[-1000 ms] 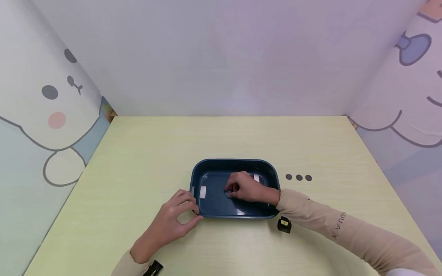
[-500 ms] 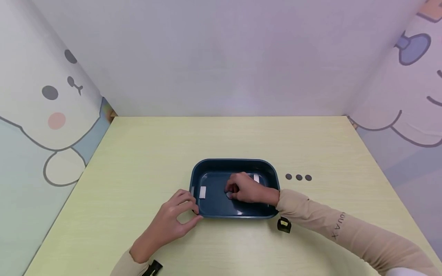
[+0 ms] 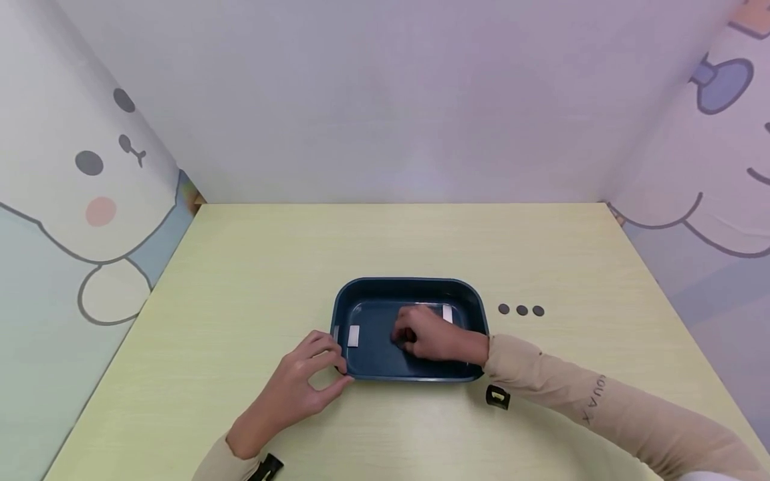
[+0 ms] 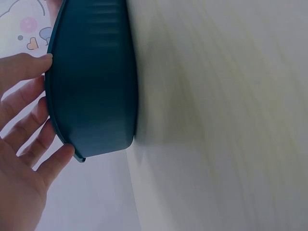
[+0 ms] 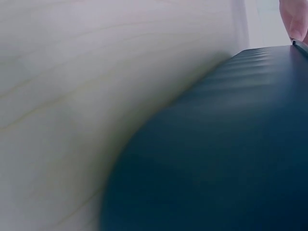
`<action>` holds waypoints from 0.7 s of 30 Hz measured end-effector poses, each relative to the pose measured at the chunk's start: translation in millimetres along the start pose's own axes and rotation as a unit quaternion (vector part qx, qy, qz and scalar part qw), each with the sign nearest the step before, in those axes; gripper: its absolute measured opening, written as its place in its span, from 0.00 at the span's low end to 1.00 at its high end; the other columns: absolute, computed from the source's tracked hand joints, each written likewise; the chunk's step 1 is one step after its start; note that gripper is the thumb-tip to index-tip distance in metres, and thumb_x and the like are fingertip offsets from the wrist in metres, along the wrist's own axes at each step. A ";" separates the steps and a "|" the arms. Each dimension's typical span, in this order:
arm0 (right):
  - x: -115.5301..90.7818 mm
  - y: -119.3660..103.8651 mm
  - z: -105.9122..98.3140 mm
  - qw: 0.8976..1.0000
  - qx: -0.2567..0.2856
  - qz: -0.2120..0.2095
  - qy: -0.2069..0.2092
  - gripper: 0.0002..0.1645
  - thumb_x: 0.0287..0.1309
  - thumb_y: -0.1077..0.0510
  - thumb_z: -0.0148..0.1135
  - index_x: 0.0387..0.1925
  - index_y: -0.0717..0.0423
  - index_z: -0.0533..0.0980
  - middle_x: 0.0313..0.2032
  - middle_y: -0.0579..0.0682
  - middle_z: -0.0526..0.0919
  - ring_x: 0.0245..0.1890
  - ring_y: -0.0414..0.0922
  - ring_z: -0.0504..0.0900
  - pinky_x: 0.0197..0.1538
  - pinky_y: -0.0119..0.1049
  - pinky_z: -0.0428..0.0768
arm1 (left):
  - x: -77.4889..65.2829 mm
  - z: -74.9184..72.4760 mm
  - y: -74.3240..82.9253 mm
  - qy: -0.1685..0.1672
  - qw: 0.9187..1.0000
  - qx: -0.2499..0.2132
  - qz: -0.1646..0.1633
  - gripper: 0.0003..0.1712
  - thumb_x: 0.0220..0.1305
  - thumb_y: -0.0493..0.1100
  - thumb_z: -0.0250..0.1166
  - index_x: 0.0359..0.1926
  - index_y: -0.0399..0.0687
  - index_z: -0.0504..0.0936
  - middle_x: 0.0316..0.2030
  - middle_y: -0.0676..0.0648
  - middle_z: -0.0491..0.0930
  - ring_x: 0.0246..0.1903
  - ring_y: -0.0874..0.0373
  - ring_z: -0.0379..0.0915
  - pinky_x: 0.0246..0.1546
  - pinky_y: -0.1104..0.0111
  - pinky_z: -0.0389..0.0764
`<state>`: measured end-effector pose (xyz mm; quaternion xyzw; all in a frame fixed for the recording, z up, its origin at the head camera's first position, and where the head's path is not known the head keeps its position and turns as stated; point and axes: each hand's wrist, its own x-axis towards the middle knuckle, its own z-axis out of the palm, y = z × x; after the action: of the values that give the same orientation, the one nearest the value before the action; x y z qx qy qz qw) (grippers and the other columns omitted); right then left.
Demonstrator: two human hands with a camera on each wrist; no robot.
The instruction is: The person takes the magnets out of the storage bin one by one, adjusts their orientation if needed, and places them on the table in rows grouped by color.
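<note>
A dark blue, deep plastic tray (image 3: 385, 379) with rounded corners stands on the table. At its near left corner my left hand (image 3: 295, 381) holds the rim; the left wrist view shows the fingertips (image 4: 43, 62) along that rim. My right hand (image 3: 424, 333) reaches over the tray's right side, with curled fingers low above its floor. A small dark disc (image 3: 399, 343) is at those fingertips, mostly hidden. Inside the tray lie a white rectangular piece (image 3: 353, 336) at left and another white piece (image 3: 447, 313) at right, partly behind my hand.
Three small dark discs (image 3: 522, 310) lie in a row on the pale wood table (image 3: 271, 267), right of the tray. Walls with cartoon drawings (image 3: 96, 200) close in the table at the back and sides. A black wrist device (image 3: 497, 397) hangs below my right sleeve.
My right hand has shifted slightly towards me inside the tray, and the disc at its fingertips shows less than before. The left hand keeps its place on the rim.
</note>
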<state>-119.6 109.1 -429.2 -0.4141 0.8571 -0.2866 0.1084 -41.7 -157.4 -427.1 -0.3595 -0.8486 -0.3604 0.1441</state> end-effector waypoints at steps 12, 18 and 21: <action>-5.2 -0.2 -1.6 1.000 0.028 -0.002 -0.007 0.12 0.45 0.72 0.65 0.35 0.61 0.83 0.32 0.48 0.77 0.28 0.38 0.74 0.31 0.26 0.74 | -0.8 -0.1 0.0 0.002 1.000 0.000 0.001 0.09 0.49 0.43 0.73 0.27 0.57 0.79 0.33 0.59 0.74 0.41 0.61 0.68 0.45 0.77 0.70; -9.1 4.3 -2.3 0.999 0.047 -0.004 0.000 0.10 0.47 0.69 0.66 0.34 0.58 0.83 0.31 0.46 0.78 0.27 0.35 0.75 0.30 0.27 0.75 | -1.4 0.4 0.6 0.004 1.000 0.000 0.000 0.09 0.49 0.43 0.73 0.27 0.57 0.79 0.34 0.59 0.74 0.41 0.61 0.68 0.45 0.77 0.70; -11.5 5.2 -5.3 0.998 0.061 -0.009 0.008 0.09 0.48 0.68 0.67 0.34 0.58 0.84 0.30 0.46 0.79 0.27 0.34 0.75 0.30 0.27 0.75 | -1.2 0.5 0.7 0.005 1.000 -0.003 -0.001 0.09 0.49 0.43 0.73 0.27 0.57 0.79 0.33 0.59 0.74 0.41 0.61 0.68 0.45 0.77 0.70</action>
<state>-117.9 122.7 -428.6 -0.4124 0.8348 -0.3430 0.1242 -40.4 -157.3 -427.7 -0.3573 -0.8473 -0.3644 0.1468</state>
